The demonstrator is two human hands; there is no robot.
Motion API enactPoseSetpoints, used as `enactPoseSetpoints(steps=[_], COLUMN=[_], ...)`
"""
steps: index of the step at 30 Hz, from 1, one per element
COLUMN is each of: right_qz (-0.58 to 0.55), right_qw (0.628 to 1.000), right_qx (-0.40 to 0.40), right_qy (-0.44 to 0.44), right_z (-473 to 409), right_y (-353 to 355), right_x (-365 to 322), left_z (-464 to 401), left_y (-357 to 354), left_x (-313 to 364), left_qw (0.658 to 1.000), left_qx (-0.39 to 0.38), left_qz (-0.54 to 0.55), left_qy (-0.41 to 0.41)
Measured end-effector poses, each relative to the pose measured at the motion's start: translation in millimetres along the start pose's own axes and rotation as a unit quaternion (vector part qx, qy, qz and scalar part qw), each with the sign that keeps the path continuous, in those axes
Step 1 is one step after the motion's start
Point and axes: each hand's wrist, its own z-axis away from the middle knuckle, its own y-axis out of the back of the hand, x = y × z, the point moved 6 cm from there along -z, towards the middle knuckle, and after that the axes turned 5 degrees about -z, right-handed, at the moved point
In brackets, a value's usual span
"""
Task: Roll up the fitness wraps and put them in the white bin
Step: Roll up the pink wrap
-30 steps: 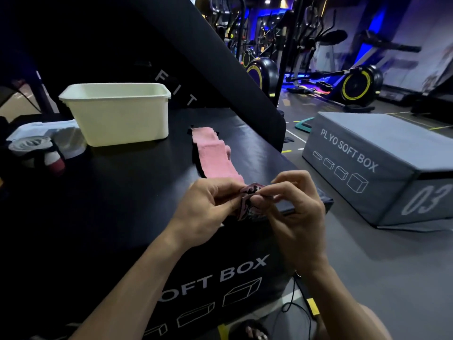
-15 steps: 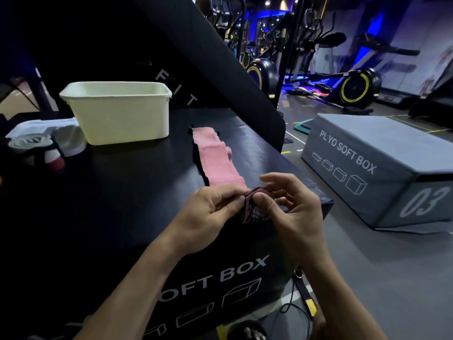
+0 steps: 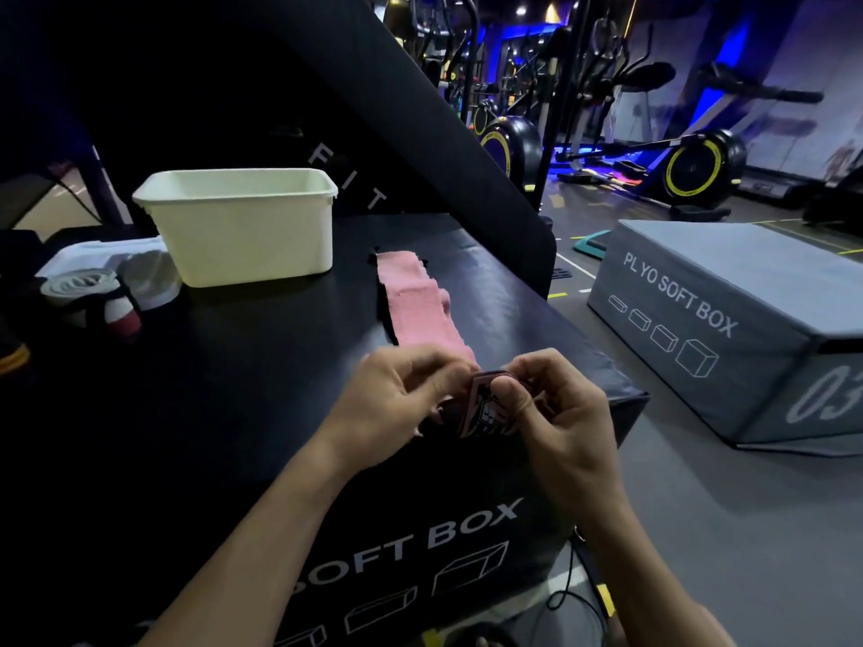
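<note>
Both hands at the near edge of the black plyo soft box [image 3: 233, 413]: left hand [image 3: 397, 403] and right hand [image 3: 555, 413] pinching the rolled end of a pink fitness wrap [image 3: 420, 310]. White bin [image 3: 243, 235] behind, beside rolled wraps [image 3: 88, 296].

One white bin [image 3: 243, 226], one pink wrap [image 3: 418, 310], two soft boxes [image 3: 728, 319] [image 3: 233, 389], two hands [image 3: 397, 399] [image 3: 555, 413].

The bin [image 3: 243, 226] stands at the back of the black box top [image 3: 233, 366], w/ rolled wraps [image 3: 88, 296] to its left. The long wrap [image 3: 415, 310] lies right of the bin and runs toward the near edge, where left hand [image 3: 397, 394] and right hand [image 3: 555, 408] meet on its end. Another box [image 3: 728, 319] stands on the floor at right, exercise machines [image 3: 677, 165] behind it.
</note>
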Motion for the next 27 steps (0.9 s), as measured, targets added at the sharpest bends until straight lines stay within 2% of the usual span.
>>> enactPoseSetpoints(steps=[2, 4, 6, 9, 14, 16, 20, 24, 27], right_qz=[-0.009, -0.002, -0.008, -0.062, -0.131, -0.134, -0.172, -0.224, -0.225], right_qw=[1.000, 1.000, 1.000, 0.995, 0.982, 0.981, 0.975, 0.961, 0.960], right_qx=[-0.004, -0.013, -0.029, -0.057, -0.095, -0.096, -0.074, -0.052, -0.041], right_qy=[-0.004, -0.001, -0.010, -0.046, -0.099, -0.107, -0.117, -0.153, -0.162], right_z=[-4, -6, -7, -8, -7, -10, -21, -23, -19], right_y=[-1, -2, -5, -9, -16, -19, -26, -26, -26], right_x=[4, 8, 12, 20, 34, 36, 40, 43, 43], left_z=[-23, -49, -72, -97, -126, -135, -145, -151, -153], left_y=[25, 53, 71, 80, 79, 76, 63, 56, 52], left_x=[-16, -36, -62, -105, -112, -112, -121, -124, -130], left_qw=[0.994, 0.968, 0.941, 0.924, 0.932, 0.930, 0.925, 0.919, 0.915], left_qx=[0.096, 0.180, 0.184, 0.130, 0.207, 0.216, 0.173, 0.190, 0.163], left_qz=[-0.039, -0.151, -0.222, -0.237, -0.199, -0.196, -0.200, -0.199, -0.238], left_qy=[0.035, 0.092, 0.177, 0.272, 0.224, 0.224, 0.274, 0.281, 0.281])
